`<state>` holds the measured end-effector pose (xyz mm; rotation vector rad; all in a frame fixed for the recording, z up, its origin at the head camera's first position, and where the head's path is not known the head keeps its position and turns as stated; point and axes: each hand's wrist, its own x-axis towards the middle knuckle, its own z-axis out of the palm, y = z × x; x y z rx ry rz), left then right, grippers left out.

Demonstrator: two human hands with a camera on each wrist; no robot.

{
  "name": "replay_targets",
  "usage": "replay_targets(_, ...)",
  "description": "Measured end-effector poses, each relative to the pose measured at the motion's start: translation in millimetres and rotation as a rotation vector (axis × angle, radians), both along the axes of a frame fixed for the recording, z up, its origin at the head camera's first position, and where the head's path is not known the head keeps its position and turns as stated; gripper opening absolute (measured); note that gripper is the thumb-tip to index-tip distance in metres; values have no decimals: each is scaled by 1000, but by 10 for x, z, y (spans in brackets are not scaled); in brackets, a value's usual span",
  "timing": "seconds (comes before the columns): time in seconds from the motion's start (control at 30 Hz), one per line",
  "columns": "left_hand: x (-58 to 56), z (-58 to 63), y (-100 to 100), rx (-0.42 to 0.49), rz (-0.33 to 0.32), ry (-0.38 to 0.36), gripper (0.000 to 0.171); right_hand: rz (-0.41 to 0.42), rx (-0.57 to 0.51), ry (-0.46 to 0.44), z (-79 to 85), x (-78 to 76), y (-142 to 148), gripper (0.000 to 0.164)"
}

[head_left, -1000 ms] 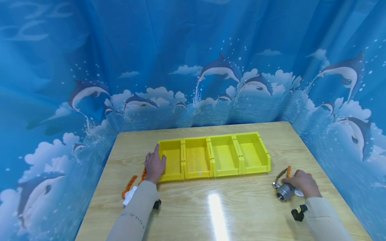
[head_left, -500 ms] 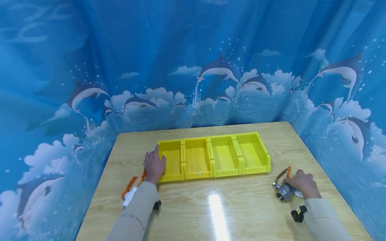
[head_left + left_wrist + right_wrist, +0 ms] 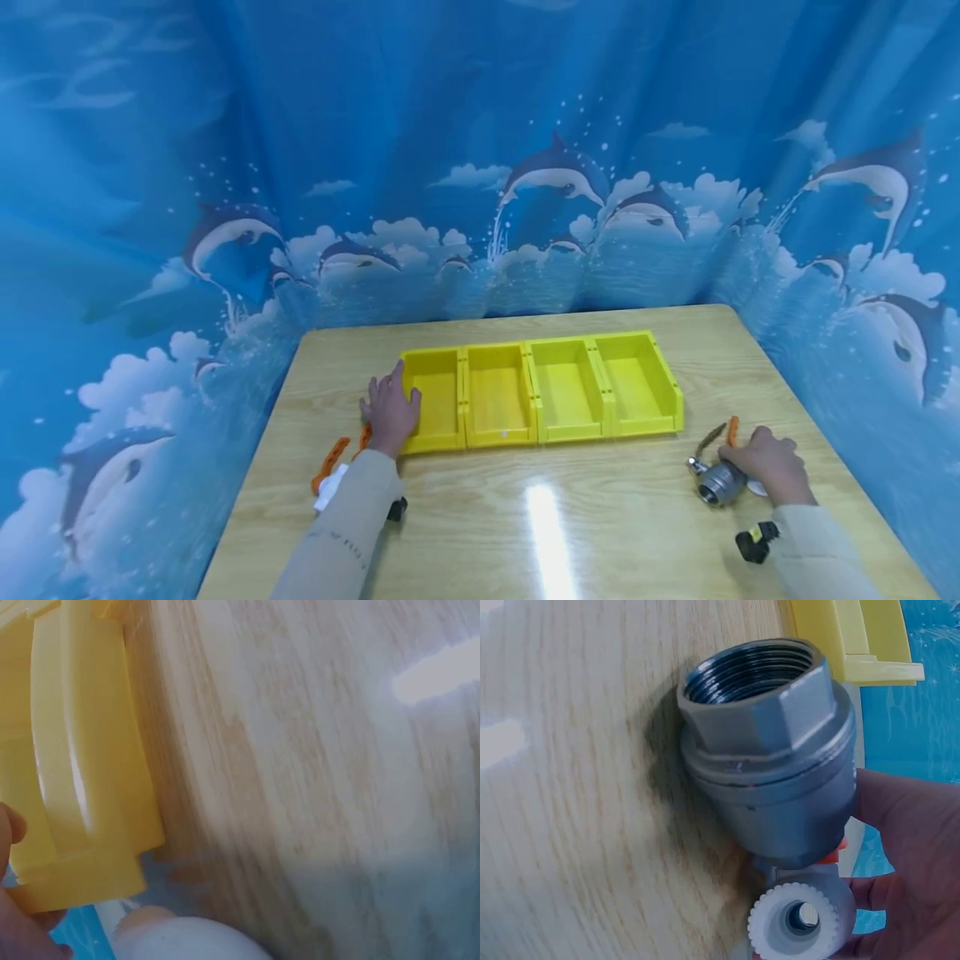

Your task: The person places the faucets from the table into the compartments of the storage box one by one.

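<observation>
My left hand (image 3: 393,412) lies over the left wall of the leftmost yellow bin (image 3: 433,400), thumb on the inner side and fingers toward the outside. In the left wrist view the bin wall (image 3: 97,750) shows beside the fingertips. My right hand (image 3: 772,467) rests by a grey metal threaded pipe fitting (image 3: 772,742), its thumb side at the fitting's top and its fingers loosely spread. Beneath these fingers sits a white plastic fitting (image 3: 802,922) with a ribbed rim, partly hidden. A small shiny metal piece (image 3: 696,465) lies left of the hand.
More yellow bins (image 3: 501,392) continue the row to the right. A brown elongated piece (image 3: 711,438) and an orange strip (image 3: 732,430) lie beyond the metal fitting. Near my left sleeve are orange strips (image 3: 328,468) and a white object (image 3: 330,488). A dolphin-print curtain (image 3: 525,275) surrounds the wooden table.
The head view has shifted slightly, so everything appears a little farther right. Both hands keep about the same places beside the bin and the metal fitting.
</observation>
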<state>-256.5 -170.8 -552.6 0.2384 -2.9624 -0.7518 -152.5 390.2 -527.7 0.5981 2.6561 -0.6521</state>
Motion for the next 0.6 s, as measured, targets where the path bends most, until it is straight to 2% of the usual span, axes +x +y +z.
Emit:
replay_targets(0.17, 12, 58, 27, 9, -12, -22, 64, -8, 0, 10, 33, 23, 29, 64)
replay_targets(0.33, 9, 125, 26, -28, -29, -38, 64, -10, 19, 19, 96, 15, 1, 64)
replay_targets(0.6, -39, 147, 50, -81, -11, -78, 65, -11, 8, 53, 234, 28, -67, 60)
